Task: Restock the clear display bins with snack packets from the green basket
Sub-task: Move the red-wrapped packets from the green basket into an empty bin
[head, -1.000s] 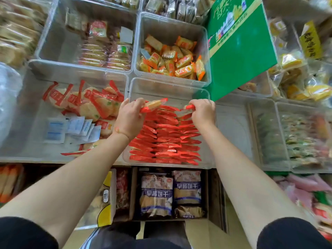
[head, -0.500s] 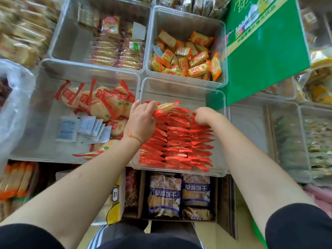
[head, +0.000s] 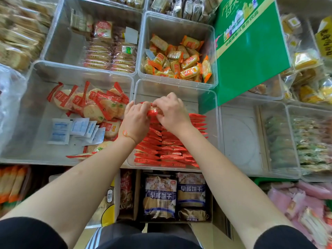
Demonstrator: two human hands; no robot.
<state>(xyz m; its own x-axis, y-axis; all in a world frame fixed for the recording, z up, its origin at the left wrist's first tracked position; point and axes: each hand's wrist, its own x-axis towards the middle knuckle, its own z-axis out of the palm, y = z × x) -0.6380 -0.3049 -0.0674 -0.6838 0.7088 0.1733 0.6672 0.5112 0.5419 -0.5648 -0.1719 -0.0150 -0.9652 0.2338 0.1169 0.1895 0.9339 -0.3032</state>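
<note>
Left hand: the left hand (head: 135, 121) was over the far left part of the clear rectangular plastic bin (head: 175, 87) in the middle of the front row, its fingers curled round the left end of a small red-wrapped snack packet (head: 152, 111).
Right hand: the right hand (head: 173, 112) was just beside the left, touching it at the fingertips, its fingers bent down and pinching the right end of the same packet.
Packet and fingers: the packet lay crosswise between the two hands, only a short red and pale strip showing between the fingertips; the rest was hidden under them.
Packet and bin: the held packet was above the far end of the two rows of red snack packets (head: 172, 150) standing on edge in the bin; whether it touched them could not be told.
Far neighbour bin: a clear bin (head: 177, 17) held loose orange and yellow wrapped snacks (head: 179, 63).
Left neighbour bin: a wide clear bin (head: 80, 69) held round rice crackers in red-banded clear wrappers (head: 93, 105) and flat white and blue sachets (head: 75, 130).
Right side: a green printed card sign (head: 251, 51) leaned over the bins.
Below the shelf: a cardboard box held blue and white biscuit bags (head: 174, 194).
</note>
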